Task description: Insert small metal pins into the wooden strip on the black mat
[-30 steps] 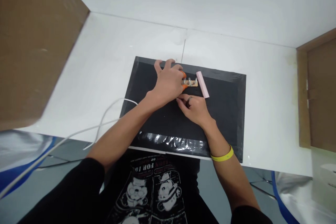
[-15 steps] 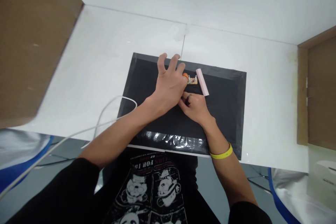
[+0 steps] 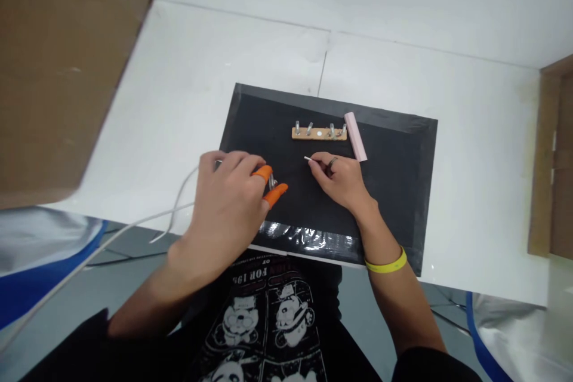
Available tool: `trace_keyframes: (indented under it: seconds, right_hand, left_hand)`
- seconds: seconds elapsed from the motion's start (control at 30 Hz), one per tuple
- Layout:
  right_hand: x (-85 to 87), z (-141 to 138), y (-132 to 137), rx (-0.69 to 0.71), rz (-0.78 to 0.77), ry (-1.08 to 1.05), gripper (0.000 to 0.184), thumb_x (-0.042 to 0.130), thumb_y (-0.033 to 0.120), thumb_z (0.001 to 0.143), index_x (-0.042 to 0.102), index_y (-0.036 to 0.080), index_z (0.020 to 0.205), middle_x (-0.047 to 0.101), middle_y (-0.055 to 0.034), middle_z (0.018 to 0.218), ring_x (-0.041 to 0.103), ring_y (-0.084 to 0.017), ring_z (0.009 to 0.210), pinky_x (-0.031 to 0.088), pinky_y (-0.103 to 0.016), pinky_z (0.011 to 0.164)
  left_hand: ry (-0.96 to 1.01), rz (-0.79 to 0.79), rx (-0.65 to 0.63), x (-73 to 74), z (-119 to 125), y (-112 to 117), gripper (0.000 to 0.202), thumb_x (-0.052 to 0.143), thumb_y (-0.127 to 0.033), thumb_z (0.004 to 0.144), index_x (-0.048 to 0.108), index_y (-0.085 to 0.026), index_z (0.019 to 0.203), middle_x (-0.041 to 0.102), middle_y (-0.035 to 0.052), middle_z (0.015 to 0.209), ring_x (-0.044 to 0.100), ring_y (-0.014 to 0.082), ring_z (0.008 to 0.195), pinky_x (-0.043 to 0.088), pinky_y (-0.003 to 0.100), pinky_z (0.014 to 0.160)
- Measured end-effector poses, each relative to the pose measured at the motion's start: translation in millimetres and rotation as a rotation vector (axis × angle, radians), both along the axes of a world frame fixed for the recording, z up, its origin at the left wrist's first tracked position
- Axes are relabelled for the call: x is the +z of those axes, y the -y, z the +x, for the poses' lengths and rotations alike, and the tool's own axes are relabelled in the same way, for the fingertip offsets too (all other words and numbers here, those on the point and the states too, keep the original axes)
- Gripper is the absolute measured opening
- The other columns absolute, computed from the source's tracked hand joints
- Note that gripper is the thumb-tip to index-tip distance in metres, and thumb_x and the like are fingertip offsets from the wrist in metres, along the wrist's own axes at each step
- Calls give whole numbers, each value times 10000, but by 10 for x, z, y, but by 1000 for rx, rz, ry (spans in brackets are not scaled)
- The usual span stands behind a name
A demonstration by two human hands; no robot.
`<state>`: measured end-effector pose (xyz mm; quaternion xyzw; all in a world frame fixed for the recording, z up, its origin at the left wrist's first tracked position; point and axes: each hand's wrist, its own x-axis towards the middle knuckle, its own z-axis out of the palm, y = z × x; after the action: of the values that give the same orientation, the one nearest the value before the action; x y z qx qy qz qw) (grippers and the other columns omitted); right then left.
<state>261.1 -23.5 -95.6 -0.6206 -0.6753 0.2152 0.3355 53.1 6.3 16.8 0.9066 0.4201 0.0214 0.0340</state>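
Note:
My left hand [image 3: 230, 203] is over the left part of the black mat, with orange finger covers on its thumb and index finger. A small silvery metal piece [image 3: 273, 181] shows between those two fingers; its kind is unclear. My right hand [image 3: 338, 178], wearing a dark ring, pinches a thin white stick-like piece [image 3: 307, 159] that points left. Just beyond that hand lies a narrow wooden strip [image 3: 307, 133] with several upright metal clips on it and a white dot at its middle. A pale pink bar [image 3: 356, 136] lies slanted by the strip's right end.
The black mat [image 3: 385, 203] lies on a white table [image 3: 188, 71], with shiny tape along its near edge. A white cable [image 3: 129, 228] runs from the lower left toward my left hand. Brown panels [image 3: 67, 71] stand at both sides.
My left hand has come away from the wooden strip, toward me and left, uncovering the whole strip. The metal and white pieces now show at my fingertips. The view has shifted slightly.

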Motion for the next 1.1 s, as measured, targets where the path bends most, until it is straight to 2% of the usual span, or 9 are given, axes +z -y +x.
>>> trace_keyframes:
  seconds: [0.1, 0.2, 0.33, 0.53, 0.77, 0.93, 1.1]
  right_hand:
    - [1, 1, 6, 5, -6, 8, 267, 505, 357, 1020, 707, 220, 912, 585, 34, 628, 564, -119, 580, 360, -258, 596]
    - [-4, 1, 16, 3, -11, 19, 273, 502, 368, 1020, 709, 222, 919, 598, 26, 642, 573, -126, 593, 369, -264, 608]
    - [-12, 5, 21, -3, -15, 25, 258, 507, 363, 1016, 713, 225, 945, 608, 24, 650, 581, -132, 602, 382, -266, 613]
    - [-6, 11, 23, -1, 0, 27, 260, 508, 357, 1017, 714, 218, 941, 605, 24, 653, 578, -128, 601, 379, -267, 607]
    - [8, 9, 32, 11, -6, 32, 259, 507, 355, 1018, 711, 215, 941, 620, 19, 674, 586, -132, 619, 391, -266, 618]
    - [15, 11, 30, 16, -8, 49, 255, 502, 344, 1022, 707, 218, 941, 618, 18, 676, 585, -132, 623, 386, -269, 620]
    - [15, 13, 24, 18, 0, 51, 254, 500, 338, 1024, 709, 219, 942, 617, 18, 674, 589, -134, 624, 388, -269, 620]
  left_hand:
    - [-24, -28, 18, -195, -22, 48, 190, 632, -301, 971, 699, -177, 843, 760, 91, 944, 670, 300, 897, 420, 482, 843]
    - [22, -14, 41, -380, 16, 50, 171, 611, -296, 985, 707, -196, 884, 764, 78, 948, 668, 291, 896, 408, 498, 897]
    - [109, -25, 57, -521, 66, 42, 145, 605, -295, 998, 720, -207, 983, 769, 83, 1028, 670, 293, 952, 391, 519, 947]
    - [134, -71, 105, -582, 38, 59, 210, 689, -392, 956, 722, -209, 1053, 759, 98, 1117, 649, 325, 1036, 345, 555, 963]
    - [163, -129, 130, -647, -16, 127, 331, 698, -362, 954, 680, -156, 1214, 705, 130, 1266, 656, 312, 1068, 393, 476, 917]
    - [243, -146, 155, -720, -6, 138, 182, 638, -292, 989, 727, -197, 1116, 705, 110, 1291, 647, 304, 1124, 416, 484, 932]
    - [353, -128, 165, -800, 51, 113, 150, 634, -283, 989, 767, -223, 1024, 740, 73, 1230, 634, 288, 1140, 449, 476, 938]
